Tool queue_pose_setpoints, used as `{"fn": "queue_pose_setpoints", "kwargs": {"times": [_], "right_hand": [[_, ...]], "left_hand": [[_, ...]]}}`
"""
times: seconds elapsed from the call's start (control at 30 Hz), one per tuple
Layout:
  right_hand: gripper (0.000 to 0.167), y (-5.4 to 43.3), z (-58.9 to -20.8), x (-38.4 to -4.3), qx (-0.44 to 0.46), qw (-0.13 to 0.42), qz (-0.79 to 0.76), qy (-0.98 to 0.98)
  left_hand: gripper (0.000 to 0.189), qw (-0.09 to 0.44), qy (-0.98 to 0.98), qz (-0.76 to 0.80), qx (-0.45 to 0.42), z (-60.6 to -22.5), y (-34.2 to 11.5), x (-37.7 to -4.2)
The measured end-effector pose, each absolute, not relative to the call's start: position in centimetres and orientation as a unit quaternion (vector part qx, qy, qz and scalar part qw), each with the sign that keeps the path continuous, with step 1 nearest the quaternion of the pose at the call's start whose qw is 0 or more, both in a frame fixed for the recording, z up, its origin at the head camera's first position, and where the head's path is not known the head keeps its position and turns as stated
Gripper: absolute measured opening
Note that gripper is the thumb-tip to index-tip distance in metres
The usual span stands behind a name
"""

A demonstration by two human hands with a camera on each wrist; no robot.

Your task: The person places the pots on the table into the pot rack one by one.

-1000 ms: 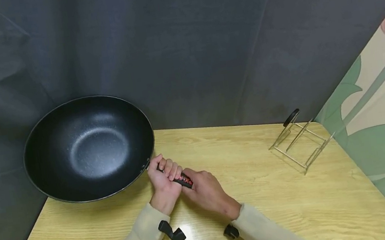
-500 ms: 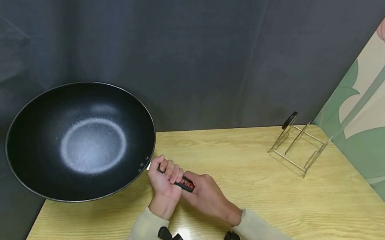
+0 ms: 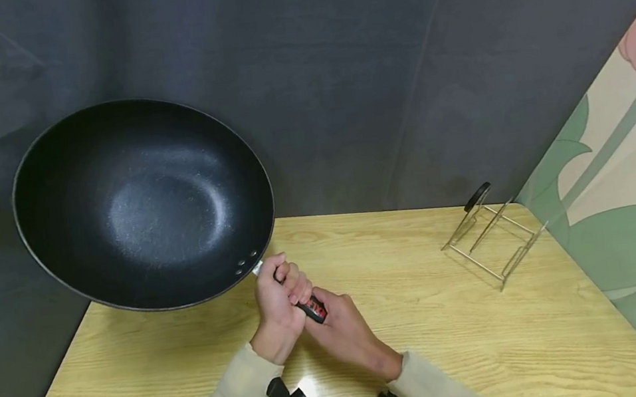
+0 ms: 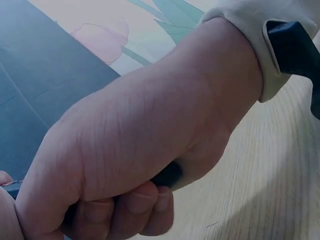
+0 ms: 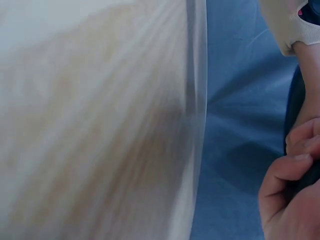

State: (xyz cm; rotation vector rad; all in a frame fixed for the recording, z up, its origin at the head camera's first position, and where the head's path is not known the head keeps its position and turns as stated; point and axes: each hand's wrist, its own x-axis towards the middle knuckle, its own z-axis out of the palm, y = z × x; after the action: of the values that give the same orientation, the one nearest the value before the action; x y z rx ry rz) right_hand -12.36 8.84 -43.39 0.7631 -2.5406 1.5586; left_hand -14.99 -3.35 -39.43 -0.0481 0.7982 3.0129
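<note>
A large black wok [image 3: 155, 200] is raised over the left back of the table in the head view, its inside tilted towards me. My left hand [image 3: 280, 307] grips the black handle [image 3: 313, 310] close to the pan, fingers curled round it. Behind it, my right hand [image 3: 348, 332] holds the handle's end. Red lettering shows between the two hands. In the left wrist view, curled fingers [image 4: 137, 202] wrap the handle, and a bit of its dark end pokes out. Hands gripping a dark handle also show at the right wrist view's edge.
A wire rack [image 3: 494, 235] with a black-tipped end stands at the table's back right. Dark cloth [image 3: 340, 88] hangs behind the wooden table [image 3: 434, 344]. A flower-patterned wall [image 3: 628, 218] borders the right side.
The wok has risen and tilted further towards me; it swung slightly left, then right. Both hands keep their hold on the handle and have shifted slightly right. The rack stays in place.
</note>
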Motion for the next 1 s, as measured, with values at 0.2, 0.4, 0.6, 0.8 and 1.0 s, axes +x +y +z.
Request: {"fn": "queue_pose_setpoints", "kwargs": {"times": [0.2,0.4,0.6,0.8,1.0], "right_hand": [[0.005,8.9,-43.7,-12.1,0.228,0.036,0.527,-0.818],[0.006,9.0,-44.0,-11.8,0.212,0.041,0.557,-0.802],[0.006,9.0,-44.1,-11.7,0.190,0.046,0.589,-0.784],[0.007,9.0,-43.9,-11.6,0.166,0.063,0.603,-0.777],[0.004,9.3,-43.3,-11.3,0.137,0.064,0.608,-0.779]], "left_hand": [[0.042,0.000,0.301,0.954,-0.009,-39.1,-2.8,-15.0],[0.041,-0.008,0.319,0.948,-0.020,-38.8,-2.2,-14.9],[0.042,-0.007,0.345,0.938,-0.023,-38.3,-1.6,-14.9],[0.044,0.007,0.375,0.927,-0.020,-37.5,-1.0,-15.0],[0.047,0.019,0.393,0.919,-0.016,-36.8,-0.3,-15.2]]}}
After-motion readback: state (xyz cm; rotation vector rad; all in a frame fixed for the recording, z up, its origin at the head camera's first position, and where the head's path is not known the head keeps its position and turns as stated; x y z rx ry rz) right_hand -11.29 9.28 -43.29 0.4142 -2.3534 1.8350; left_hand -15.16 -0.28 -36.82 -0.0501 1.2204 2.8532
